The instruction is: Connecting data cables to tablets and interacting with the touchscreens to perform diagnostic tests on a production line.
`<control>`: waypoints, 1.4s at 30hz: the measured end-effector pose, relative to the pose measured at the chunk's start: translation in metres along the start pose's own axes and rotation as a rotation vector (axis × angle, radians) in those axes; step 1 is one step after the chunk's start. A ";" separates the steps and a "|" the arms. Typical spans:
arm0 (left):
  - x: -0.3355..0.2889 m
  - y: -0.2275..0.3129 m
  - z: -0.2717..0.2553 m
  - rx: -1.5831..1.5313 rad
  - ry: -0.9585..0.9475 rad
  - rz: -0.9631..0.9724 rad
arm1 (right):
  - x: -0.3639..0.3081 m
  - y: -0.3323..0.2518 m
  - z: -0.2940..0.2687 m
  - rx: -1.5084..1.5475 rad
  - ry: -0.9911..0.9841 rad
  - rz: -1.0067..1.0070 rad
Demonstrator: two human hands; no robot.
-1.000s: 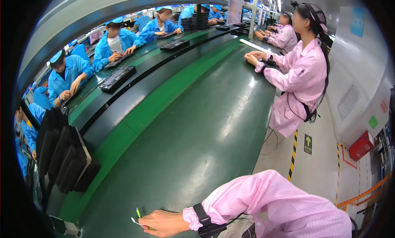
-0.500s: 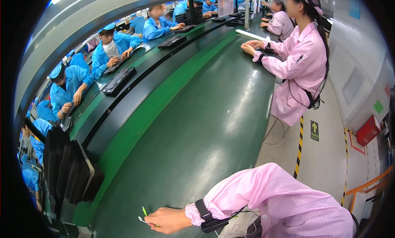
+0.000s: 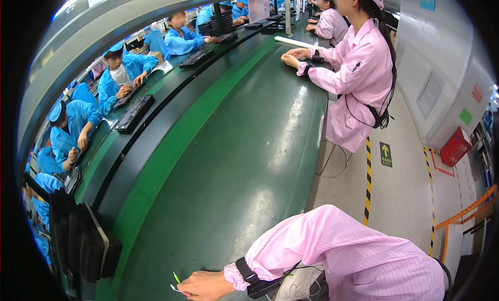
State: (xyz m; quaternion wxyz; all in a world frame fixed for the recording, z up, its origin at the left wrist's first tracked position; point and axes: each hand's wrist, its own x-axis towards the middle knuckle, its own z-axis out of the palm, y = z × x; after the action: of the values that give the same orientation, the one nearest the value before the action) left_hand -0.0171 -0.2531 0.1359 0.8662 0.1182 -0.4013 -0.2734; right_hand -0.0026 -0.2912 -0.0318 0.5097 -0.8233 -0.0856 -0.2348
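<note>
My right hand is low in the picture, just above the green work surface. Its fingers are closed on a slim green pen-like stick, whose tip pokes out past the fingers. A thin white piece also sticks out beside the fingertips; I cannot tell whether it belongs to the stick. A black strap with a small dark box circles the wrist over the pink sleeve. My left hand is outside the picture.
A stack of black trays or panels stands at the left. A co-worker in pink stands at the bench's far right, by a white tube. Across the belt, people in blue handle dark panels. A walkway runs along the right.
The view has shifted, so the bench and co-workers sit farther left. My right hand appears a little lower and farther left, still closed on the green stick.
</note>
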 end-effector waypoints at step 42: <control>0.017 -0.063 -0.011 0.132 -0.131 0.324 | 0.000 -0.009 -0.005 -0.001 0.012 -0.014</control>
State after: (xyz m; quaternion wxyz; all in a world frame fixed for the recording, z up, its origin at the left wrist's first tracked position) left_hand -0.0242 -0.3147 0.1127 0.8613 0.0909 -0.4876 -0.1105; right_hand -0.0071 -0.2914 -0.0227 0.5080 -0.8216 -0.0881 -0.2433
